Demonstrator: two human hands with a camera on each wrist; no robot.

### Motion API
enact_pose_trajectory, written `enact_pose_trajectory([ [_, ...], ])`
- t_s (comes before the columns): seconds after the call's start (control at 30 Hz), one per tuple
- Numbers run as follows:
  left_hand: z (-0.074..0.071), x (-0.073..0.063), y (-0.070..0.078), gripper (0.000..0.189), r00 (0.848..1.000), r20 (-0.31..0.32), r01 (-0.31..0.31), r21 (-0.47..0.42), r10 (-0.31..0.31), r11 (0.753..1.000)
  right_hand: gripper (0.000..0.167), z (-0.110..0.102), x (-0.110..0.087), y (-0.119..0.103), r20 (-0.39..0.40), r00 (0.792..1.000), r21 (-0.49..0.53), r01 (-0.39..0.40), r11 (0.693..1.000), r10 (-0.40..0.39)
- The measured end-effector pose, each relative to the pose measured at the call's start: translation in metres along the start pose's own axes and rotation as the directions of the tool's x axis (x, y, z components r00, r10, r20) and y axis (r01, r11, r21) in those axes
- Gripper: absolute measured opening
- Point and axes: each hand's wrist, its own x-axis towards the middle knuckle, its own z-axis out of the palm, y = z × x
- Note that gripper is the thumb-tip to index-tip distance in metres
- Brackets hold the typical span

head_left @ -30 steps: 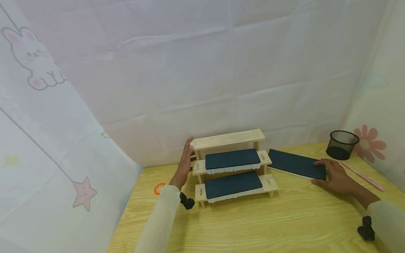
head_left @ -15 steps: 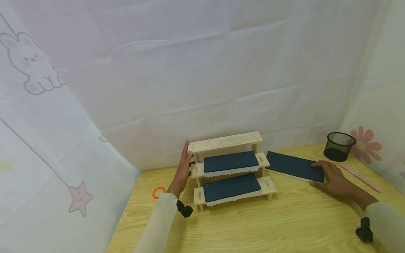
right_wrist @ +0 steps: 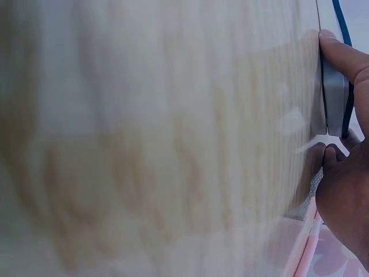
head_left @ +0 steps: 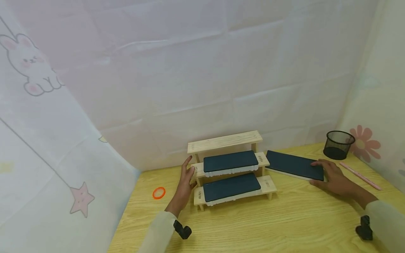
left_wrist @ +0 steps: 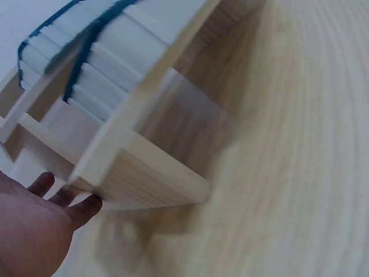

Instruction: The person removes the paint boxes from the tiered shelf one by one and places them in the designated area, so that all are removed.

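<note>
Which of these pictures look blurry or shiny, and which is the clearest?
Head view: clearest overall and evenly lit, wooden stand easy to make out; left wrist view: slanted, slightly soft, with shadow under the stand; right wrist view: nearby tabletop badly blurred, with pale glare, while the right hand looks sharper.

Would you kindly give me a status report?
Left hand at wooden stand. Right hand pinching blue-topped case, right of stand. Pink stick nearby, seemingly not blocking.

The rack point(head_left: 225, 141) by the left hand point(head_left: 183, 187) is matt pale wood, the box point(head_left: 292, 165) in the right hand point(head_left: 336, 180) smooth, the desk point(head_left: 240, 228) glossy wood-grain.
</note>
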Motion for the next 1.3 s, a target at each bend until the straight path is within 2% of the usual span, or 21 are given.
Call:
enact_pose_trajectory([
  [0.13, 0.005, -0.006, -0.010, 0.052, 0.999, 0.021, 0.031, 0.006, -0.031, 0.999, 0.072, -0.001, -0.006, 0.000, 0.010, 1.000, 0.001, -0.010, 1.000, 0.010],
  [0.27, 0.008, -0.008, -0.017, 0.052, 0.999, 0.002, 0.042, 0.017, -0.042, 0.999, 0.072, -0.001, -0.011, 0.001, 0.015, 1.000, 0.008, -0.020, 1.000, 0.020],
  [0.43, 0.010, -0.006, -0.020, 0.051, 0.999, -0.002, 0.041, 0.034, -0.041, 0.999, 0.073, -0.002, -0.017, 0.003, 0.029, 0.999, 0.006, -0.043, 0.999, 0.042],
  [0.6, 0.008, -0.006, -0.019, 0.052, 0.999, -0.005, 0.048, 0.051, -0.048, 0.998, 0.075, -0.006, -0.010, -0.011, 0.032, 0.997, 0.018, -0.071, 0.997, 0.071],
  [0.77, 0.000, -0.005, -0.015, 0.052, 0.999, -0.028, 0.027, 0.070, -0.025, 0.997, 0.073, -0.007, 0.020, -0.041, -0.036, 0.999, 0.033, -0.026, 0.999, 0.027],
  [0.93, -0.005, -0.004, -0.012, 0.052, 0.999, -0.043, 0.022, 0.075, -0.019, 0.997, 0.067, -0.006, 0.051, -0.085, -0.067, 0.994, 0.090, 0.095, 0.991, -0.089],
  [1.03, -0.007, -0.004, -0.012, 0.052, 0.998, -0.050, 0.034, 0.076, -0.030, 0.997, 0.067, -0.003, 0.064, -0.112, -0.062, 0.987, 0.180, 0.160, 0.971, -0.151],
  [1.17, -0.005, -0.004, -0.015, 0.052, 0.998, -0.056, 0.034, 0.063, -0.030, 0.997, 0.070, -0.002, 0.073, -0.152, -0.032, 0.970, 0.290, 0.239, 0.927, -0.240],
  [1.27, 0.000, -0.002, -0.017, 0.053, 0.998, -0.051, 0.025, 0.046, -0.023, 0.999, 0.071, -0.002, 0.078, -0.172, 0.008, 0.953, 0.350, 0.282, 0.893, -0.304],
  [1.3, 0.001, -0.002, -0.017, 0.052, 0.999, -0.050, 0.025, 0.043, -0.023, 0.999, 0.070, -0.001, 0.080, -0.173, 0.025, 0.949, 0.365, 0.284, 0.887, -0.314],
])
